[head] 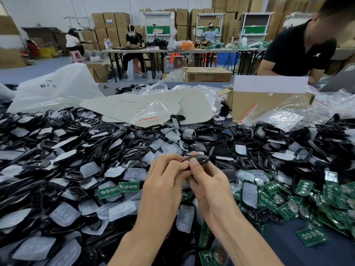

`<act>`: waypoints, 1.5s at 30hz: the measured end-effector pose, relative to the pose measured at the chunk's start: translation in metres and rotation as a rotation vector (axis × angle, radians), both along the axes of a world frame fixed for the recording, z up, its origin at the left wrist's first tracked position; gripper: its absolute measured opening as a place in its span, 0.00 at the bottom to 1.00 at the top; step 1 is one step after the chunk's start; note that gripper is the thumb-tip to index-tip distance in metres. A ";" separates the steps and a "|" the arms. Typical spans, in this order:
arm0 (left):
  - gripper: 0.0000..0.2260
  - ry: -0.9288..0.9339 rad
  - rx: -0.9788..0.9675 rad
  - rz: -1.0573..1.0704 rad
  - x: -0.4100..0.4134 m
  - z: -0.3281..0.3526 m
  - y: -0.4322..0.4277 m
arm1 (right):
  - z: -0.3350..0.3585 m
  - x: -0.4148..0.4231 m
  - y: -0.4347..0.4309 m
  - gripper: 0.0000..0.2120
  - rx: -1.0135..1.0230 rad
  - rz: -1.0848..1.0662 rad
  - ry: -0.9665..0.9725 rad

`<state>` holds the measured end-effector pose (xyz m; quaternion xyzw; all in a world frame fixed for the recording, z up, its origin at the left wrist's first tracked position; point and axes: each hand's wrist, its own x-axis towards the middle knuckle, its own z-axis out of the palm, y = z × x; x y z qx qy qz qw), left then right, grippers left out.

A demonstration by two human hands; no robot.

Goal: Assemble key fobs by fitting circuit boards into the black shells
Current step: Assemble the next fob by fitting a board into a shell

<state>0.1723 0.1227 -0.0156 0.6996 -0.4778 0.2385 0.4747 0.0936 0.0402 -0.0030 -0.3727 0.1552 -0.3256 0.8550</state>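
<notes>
Your left hand (165, 177) and right hand (209, 183) both pinch one black shell (200, 158) above the table's (284, 244) middle, its long axis running left to right. Loose circuit boards (288, 198) lie nearer your right hand. A board may already be seated, but your fingers hide it.

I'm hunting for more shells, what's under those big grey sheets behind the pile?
One black shell pokes out from under the near edge of the grey sheets. Anything farther beneath is covered.
</notes>
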 end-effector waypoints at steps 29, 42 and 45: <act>0.13 0.547 -0.081 -0.119 -0.003 0.021 0.010 | -0.001 -0.008 -0.008 0.07 -0.605 -0.084 0.194; 0.09 0.600 -0.043 -0.225 -0.002 0.024 0.014 | 0.010 -0.015 -0.005 0.08 -0.694 -0.041 0.208; 0.11 0.594 -0.047 -0.202 -0.001 0.022 0.014 | 0.007 -0.013 -0.005 0.10 -0.690 -0.060 0.187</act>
